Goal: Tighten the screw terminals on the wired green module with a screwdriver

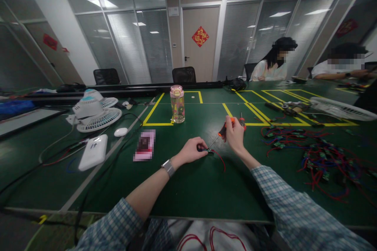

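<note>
My right hand [234, 133] grips the orange and black handle of a screwdriver [223, 128]. Its shaft slants down to the left, and the tip meets or nearly meets a small green circuit board [209, 151]. With fingers pinched, my left hand [193, 150] holds that board against the green table. A red wire [221, 158] curls off the board's right side. Just behind my right hand lies another tool with a red handle [242, 123], partly hidden by the fingers. The exact spot under the screwdriver tip is too small to make out.
Many wired circuit boards [321, 153] lie heaped at the right. A water bottle [177, 104] stands ahead, with a pink phone-like item [144, 145] nearer left. A white power bank [93, 152] and a white fan [97, 113] sit farther left. Two people [271, 62] sit across the table.
</note>
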{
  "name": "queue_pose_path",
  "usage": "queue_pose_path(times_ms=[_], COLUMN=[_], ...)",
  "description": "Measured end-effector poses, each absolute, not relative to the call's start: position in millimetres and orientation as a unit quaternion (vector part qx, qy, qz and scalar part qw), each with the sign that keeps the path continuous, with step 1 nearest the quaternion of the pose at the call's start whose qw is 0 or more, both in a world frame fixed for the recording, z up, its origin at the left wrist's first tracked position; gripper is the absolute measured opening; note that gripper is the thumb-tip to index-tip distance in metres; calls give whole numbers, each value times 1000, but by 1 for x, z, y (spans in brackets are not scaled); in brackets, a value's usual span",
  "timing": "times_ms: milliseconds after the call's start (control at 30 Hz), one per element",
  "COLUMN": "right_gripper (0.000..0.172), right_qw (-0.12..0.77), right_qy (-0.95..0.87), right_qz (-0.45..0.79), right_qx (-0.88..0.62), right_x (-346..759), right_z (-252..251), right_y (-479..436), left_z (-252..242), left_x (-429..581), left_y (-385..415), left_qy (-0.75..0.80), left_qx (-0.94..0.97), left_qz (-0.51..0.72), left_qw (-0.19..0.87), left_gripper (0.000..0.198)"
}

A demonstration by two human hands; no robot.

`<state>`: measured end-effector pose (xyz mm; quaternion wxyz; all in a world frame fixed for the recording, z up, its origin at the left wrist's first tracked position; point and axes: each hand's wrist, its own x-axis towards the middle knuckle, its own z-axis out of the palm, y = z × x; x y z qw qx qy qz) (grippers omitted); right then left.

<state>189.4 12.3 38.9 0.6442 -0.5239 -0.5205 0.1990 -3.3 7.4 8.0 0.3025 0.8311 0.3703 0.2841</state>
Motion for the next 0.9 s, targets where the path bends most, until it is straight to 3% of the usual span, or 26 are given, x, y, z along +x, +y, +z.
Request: queue_pose_path(times_ms=[900], right_gripper=[42], right_qw=[647], right_qy=[-532], right_qz=[174], right_qx=[-517], right_x=[184], right_z=[45], right_y=[3], left_z=[6], left_x=[-3], left_y=[9], left_qy=[361], left_qx=[834], left_qz=[295], left_qw=[295], left_gripper=[12])
